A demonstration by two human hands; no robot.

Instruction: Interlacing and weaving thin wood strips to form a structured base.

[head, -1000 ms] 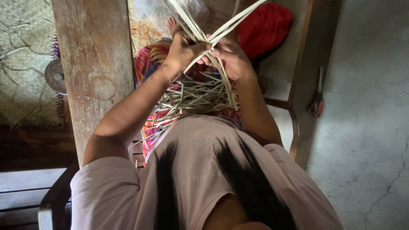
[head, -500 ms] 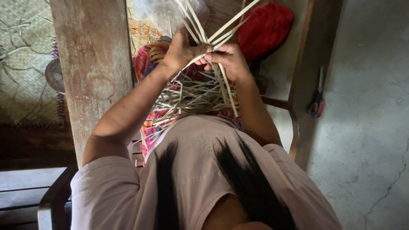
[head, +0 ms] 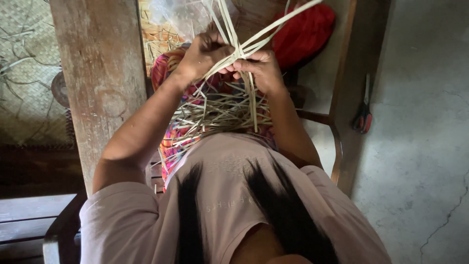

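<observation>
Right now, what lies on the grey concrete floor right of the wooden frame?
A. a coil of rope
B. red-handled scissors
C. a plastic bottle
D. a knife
B: red-handled scissors lie on the grey concrete floor, beside the wooden frame.

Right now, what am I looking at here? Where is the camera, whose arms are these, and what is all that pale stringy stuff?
There is no machine here. The camera sits on a person's head and looks straight down, so you see their pink shirt, dark hair and both arms. The left hand and the right hand meet in front of the body and pinch long, pale flat strips where they cross, as in weaving. More loose strips lie piled on a colourful cloth over the lap. To the left stands a wooden post. A red bundle lies ahead, and scissors with red handles rest on the concrete floor to the right.
</observation>
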